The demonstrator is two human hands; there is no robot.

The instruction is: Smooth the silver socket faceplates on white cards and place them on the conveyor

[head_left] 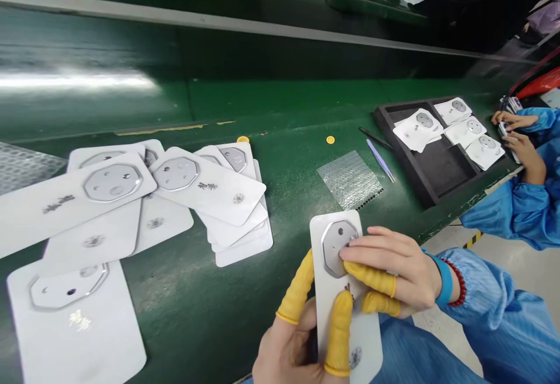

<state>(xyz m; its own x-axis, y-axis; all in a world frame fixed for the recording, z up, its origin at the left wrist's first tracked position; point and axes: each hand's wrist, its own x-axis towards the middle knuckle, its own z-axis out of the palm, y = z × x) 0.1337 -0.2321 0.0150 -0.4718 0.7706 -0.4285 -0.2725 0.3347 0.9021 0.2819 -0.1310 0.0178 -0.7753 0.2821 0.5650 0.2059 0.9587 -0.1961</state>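
A white phone back cover (321, 314) with a grey octagonal camera plate stands tilted in front of me. My left hand (301, 325), with yellow finger cots on thumb and forefinger, grips its left side and front. My right hand (398, 267), also wearing yellow finger cots, lies over its right side with closed fingertips on the octagonal plate. Anything small under those fingertips is hidden. Just beyond the cover lies a square of bubble wrap (350, 180) with a row of small black dots (371, 198) along its edge.
Overlapping white phone back covers (214, 191) spread across the left of the green bench (188, 308). Purple tweezers (380, 159) lie beside a black divided tray (420, 182) holding more covers. Yellow rings (330, 139) lie behind. At right, a co-worker's hands (520, 139) handle a small part.
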